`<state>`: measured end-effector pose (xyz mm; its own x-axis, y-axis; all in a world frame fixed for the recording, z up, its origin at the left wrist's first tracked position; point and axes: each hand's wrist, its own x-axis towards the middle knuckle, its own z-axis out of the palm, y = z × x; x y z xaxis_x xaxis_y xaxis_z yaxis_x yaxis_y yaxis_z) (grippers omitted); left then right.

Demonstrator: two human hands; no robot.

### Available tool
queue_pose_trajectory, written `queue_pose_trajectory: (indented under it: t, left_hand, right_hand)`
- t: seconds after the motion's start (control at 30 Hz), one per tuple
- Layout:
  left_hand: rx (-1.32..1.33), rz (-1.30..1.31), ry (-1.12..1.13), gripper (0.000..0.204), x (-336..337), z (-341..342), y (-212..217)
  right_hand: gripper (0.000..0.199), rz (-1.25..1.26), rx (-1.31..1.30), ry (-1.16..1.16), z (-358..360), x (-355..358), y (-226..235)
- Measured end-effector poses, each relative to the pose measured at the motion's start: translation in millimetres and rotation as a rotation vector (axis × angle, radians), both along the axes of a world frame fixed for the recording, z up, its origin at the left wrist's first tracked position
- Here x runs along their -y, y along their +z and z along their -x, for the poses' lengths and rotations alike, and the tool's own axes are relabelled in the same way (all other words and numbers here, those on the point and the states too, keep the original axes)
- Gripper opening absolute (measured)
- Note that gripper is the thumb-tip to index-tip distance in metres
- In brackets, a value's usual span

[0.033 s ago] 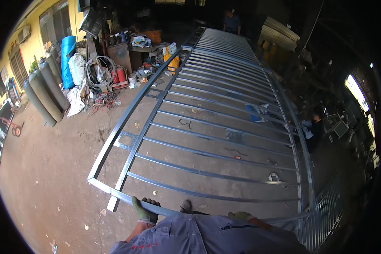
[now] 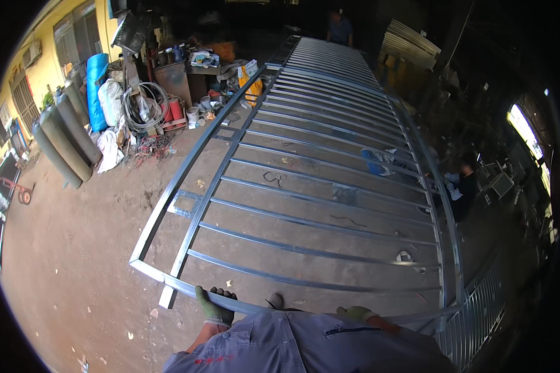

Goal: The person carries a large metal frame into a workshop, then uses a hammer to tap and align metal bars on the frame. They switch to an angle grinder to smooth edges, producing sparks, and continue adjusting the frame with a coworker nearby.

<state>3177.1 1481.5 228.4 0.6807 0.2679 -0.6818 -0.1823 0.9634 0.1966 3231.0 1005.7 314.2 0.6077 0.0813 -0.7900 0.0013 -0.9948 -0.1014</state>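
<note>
A long silver metal frame (image 2: 200, 217) with many crossbars, like a railing or gate panel, reaches from my waist far across the workshop. My left hand (image 2: 216, 306), in a green glove, is closed around its near end bar, thumb on one side and fingers over the other. My right hand (image 2: 356, 313), gloved too, grips the same end bar farther right; its fingers are partly hidden. The near bar sits against the front of my grey work clothes (image 2: 280, 342). A person (image 2: 340, 30) in blue stands at the frame's far end.
Gas cylinders (image 2: 63, 146), a blue roll (image 2: 98, 90) and coiled cable (image 2: 144, 107) stand at the left. A second person (image 2: 463, 186) is low beside the right edge. Another barred panel (image 2: 476, 320) lies at lower right. Scraps and a small ring-like piece (image 2: 404, 256) lie underneath.
The view has shifted very slightly. Both hands keep their hold on the frame's near bar.
</note>
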Motion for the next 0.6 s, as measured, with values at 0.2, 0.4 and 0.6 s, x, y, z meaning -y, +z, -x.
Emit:
queue_pose_trajectory:
  t: [0.2,0.4,0.6]
  left_hand:
    - [-0.008,-0.025,0.02,0.068,-58,-303,17]
    - [-0.022,-0.051,0.0,0.065,-160,-580,21]
    - [-0.03,-0.073,-0.02,0.065,-299,-859,66]
  right_hand:
    - [0.066,-0.058,0.022,0.059,-303,-58,-10]
    - [0.062,-0.107,0.047,0.09,-570,-149,-34]
    - [0.051,-0.122,0.052,0.121,-827,-291,4]
